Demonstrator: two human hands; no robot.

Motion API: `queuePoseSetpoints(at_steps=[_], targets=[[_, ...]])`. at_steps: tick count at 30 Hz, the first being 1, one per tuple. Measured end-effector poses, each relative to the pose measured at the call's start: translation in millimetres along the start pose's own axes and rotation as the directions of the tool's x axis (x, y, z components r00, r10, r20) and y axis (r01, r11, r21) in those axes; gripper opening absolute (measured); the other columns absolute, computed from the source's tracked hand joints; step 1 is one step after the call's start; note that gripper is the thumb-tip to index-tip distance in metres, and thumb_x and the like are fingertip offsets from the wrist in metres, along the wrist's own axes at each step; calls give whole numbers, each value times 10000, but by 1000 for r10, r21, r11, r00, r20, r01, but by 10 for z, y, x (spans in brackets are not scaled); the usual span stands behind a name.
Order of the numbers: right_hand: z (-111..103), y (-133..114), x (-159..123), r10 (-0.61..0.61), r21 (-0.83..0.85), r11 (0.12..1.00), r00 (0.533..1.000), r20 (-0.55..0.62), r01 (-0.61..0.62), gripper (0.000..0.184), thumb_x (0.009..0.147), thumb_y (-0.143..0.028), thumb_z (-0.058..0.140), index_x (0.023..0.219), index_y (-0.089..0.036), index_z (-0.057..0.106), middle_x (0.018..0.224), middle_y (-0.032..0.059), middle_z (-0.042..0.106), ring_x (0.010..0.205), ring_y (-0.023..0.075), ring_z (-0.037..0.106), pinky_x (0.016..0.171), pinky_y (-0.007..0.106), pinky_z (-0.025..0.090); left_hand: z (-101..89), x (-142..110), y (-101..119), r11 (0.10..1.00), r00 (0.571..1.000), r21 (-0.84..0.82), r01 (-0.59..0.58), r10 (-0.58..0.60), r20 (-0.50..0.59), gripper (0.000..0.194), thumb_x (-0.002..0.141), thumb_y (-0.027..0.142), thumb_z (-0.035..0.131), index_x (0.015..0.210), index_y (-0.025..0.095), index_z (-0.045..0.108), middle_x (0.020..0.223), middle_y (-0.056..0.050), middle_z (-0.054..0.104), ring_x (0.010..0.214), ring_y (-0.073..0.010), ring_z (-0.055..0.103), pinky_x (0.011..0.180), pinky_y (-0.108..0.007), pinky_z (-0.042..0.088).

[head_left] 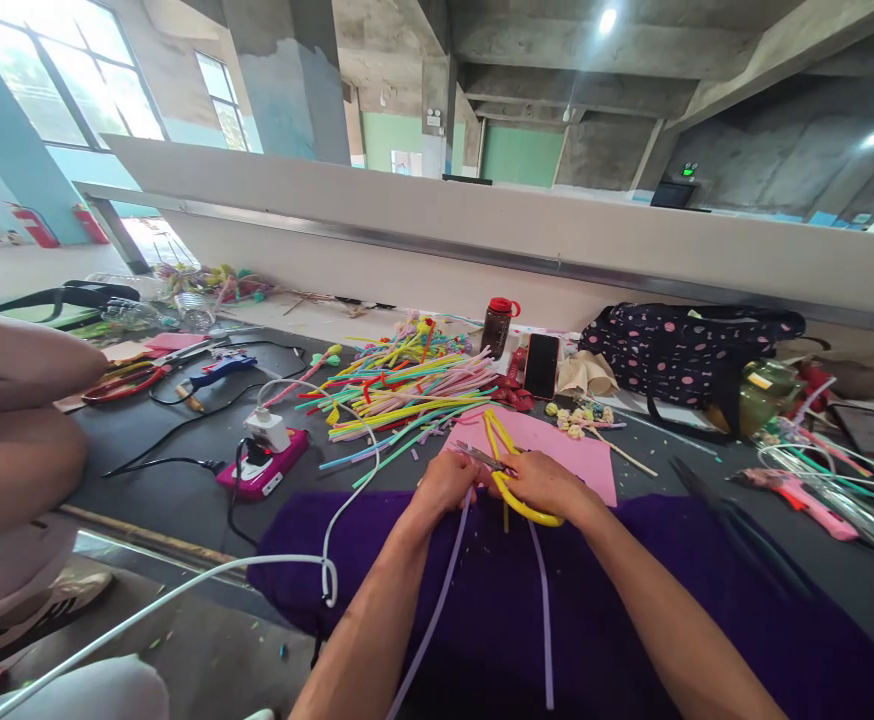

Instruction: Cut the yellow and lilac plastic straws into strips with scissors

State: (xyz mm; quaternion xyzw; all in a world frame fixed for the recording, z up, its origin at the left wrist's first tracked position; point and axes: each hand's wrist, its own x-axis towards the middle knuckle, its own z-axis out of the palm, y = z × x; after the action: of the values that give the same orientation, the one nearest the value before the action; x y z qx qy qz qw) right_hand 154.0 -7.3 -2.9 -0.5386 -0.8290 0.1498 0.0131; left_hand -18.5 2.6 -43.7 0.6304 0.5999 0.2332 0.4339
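Observation:
My right hand (546, 485) grips a pair of scissors (531, 518) with large yellow loop handles. Their metal blades point left, towards my left hand (448, 483). Closed fingers of my left hand pinch a thin lilac strip (443, 590), whose long end hangs down over the dark purple cloth on my lap. A second lilac strip (544, 610) hangs below my right hand; where its upper end is held cannot be made out. Under and behind both hands lies a pink sheet (579, 455). Whether the blades touch the strip is too small to tell.
A pile of coloured strips (399, 385) lies beyond my left hand. Left of it are a magenta power strip (268, 470), cables and a blue glue gun (219, 373). A bottle (498, 325), phone (541, 366), patterned bag (684, 350) and pink glue gun (804, 503) stand or lie rightward. Another person's knee (17, 400) is at left.

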Motion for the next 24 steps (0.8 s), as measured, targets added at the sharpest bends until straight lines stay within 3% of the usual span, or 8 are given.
queuePoseSetpoints(at_steps=[6, 11, 14, 18, 24], targets=[[-7, 19, 55, 5, 9, 1000, 1000, 8, -5, 282, 818, -318, 442, 936, -167, 649, 904, 102, 678, 818, 205, 616, 643, 242, 358, -12, -27, 33, 1000, 1000, 19, 15, -15, -4, 223, 701, 233, 416, 601, 149, 596, 424, 6, 539, 328, -102, 438, 384, -205, 314], [-132, 124, -105, -6, 122, 992, 994, -108, 19, 426, 787, -515, 468, 1079, -224, 576, 966, 61, 663, 831, 205, 608, 683, 256, 393, -62, -63, 78, 1000, 999, -1, -20, 20, -50, 225, 723, 283, 451, 619, 148, 598, 466, 7, 558, 369, -88, 445, 417, -196, 322], [-196, 208, -265, 3, 180, 983, 989, -148, 24, 506, 764, -569, 474, 1136, -229, 528, 1009, 66, 651, 858, 217, 606, 702, 275, 408, -65, -66, 94, 989, 996, -133, -59, 49, -79, 286, 754, 373, 453, 717, 139, 613, 490, 15, 556, 360, -70, 408, 396, -191, 287], [-200, 259, -373, 30, 192, 981, 993, -110, -8, 548, 718, -600, 514, 1152, -265, 515, 1001, 40, 657, 847, 222, 610, 696, 285, 412, -49, -74, 123, 909, 995, -406, -97, 86, -44, 327, 752, 401, 473, 883, 131, 601, 492, 41, 531, 311, -50, 334, 347, -189, 210], [-172, 230, -378, 20, 216, 976, 994, -107, 3, 509, 708, -584, 533, 1111, -274, 535, 916, 23, 664, 780, 204, 608, 643, 264, 398, -43, -92, 164, 853, 996, -516, -74, 89, 4, 309, 730, 387, 516, 874, 124, 588, 485, 45, 531, 286, -32, 307, 325, -183, 173]])
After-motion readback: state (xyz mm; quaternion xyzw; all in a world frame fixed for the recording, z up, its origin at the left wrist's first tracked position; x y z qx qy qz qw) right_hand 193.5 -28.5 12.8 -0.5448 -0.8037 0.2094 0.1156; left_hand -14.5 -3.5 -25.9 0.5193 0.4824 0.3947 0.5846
